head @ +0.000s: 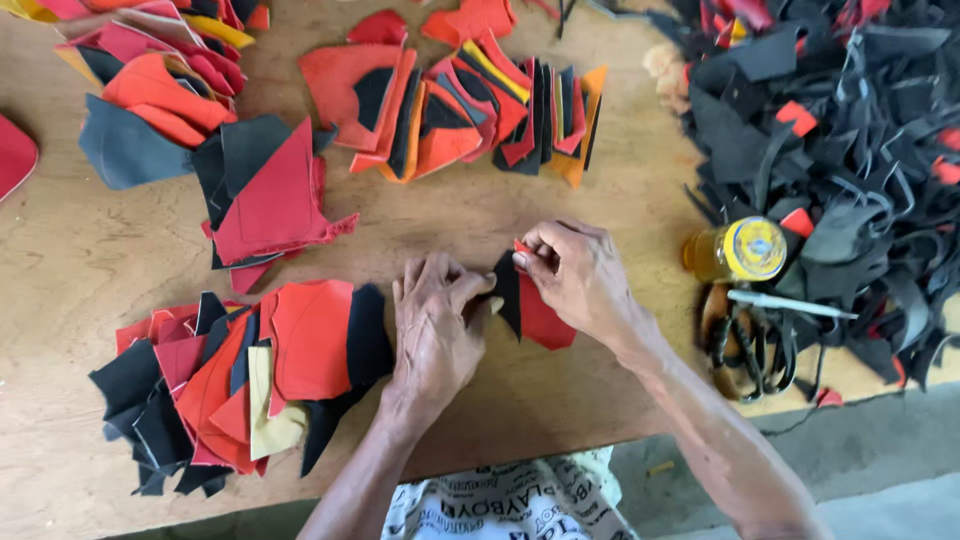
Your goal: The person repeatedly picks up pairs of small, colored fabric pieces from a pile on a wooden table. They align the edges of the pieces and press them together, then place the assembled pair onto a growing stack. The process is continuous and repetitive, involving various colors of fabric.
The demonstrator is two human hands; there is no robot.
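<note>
Red and black leather offcuts, worked by one person at a bare wooden table point(90, 260). Piece in hand point(535, 312) — a red panel with a black point laid over it — lies at table centre. Left hand point(435, 325), at 9 o'clock of the piece, is curled shut with fingertips pressing the black edge flat. Right hand point(578, 275), at 12 to 1 o'clock, is pinched closed on the upper red tip. To do the joining well, in my judgement, the left should keep the layers pinned without sliding while the right lines up the edges before pressing. Count: two hands; one piece in work; four sorted stacks — a red, black and cream stack point(240, 385) at 8 o'clock, a red-and-black stack point(265, 190) at 10, a fanned orange-and-black row point(460, 105) at 12, a mixed stack point(160, 70) at 11. One heap of black scraps point(830, 150) at 2 o'clock. One yellow-capped glue bottle point(738, 250), one pair of scissors point(745, 345), one white stick point(790, 303), all at 3 o'clock.
</note>
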